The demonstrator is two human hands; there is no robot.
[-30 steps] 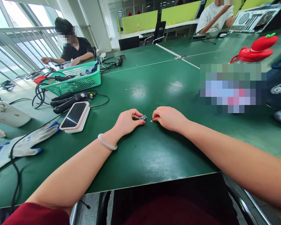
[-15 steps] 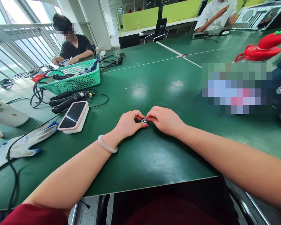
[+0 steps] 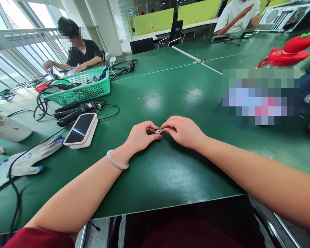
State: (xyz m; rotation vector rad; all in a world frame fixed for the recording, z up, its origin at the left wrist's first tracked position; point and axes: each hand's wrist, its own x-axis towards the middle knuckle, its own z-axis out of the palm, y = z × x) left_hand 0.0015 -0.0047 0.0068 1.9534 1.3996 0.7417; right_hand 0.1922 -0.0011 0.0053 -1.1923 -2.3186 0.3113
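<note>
Between the fingers of both hands is a small silver-and-black piece [image 3: 158, 131], too small to name. My left hand [image 3: 142, 136] is closed in a pinch on its left side, the thumb below and the fingers above, with a pale bangle [image 3: 117, 161] on the wrist. My right hand [image 3: 182, 131] pinches the piece from the right with its fingertips. Both hands rest over the green table [image 3: 170, 179], near its front edge. Left of my left hand lies a phone [image 3: 82, 129] on a white box.
A green basket [image 3: 85, 89] of cables and tools stands at the left, with black handled tools [image 3: 76, 113] in front. A work glove [image 3: 31, 158] and a cable lie nearer. A red-lidded bottle [image 3: 285, 57] is at the right. Two people sit across the table.
The small piece shows more of its face between my fingertips, and both hands have shifted very slightly. The person at the left has moved one hand outward and up.
</note>
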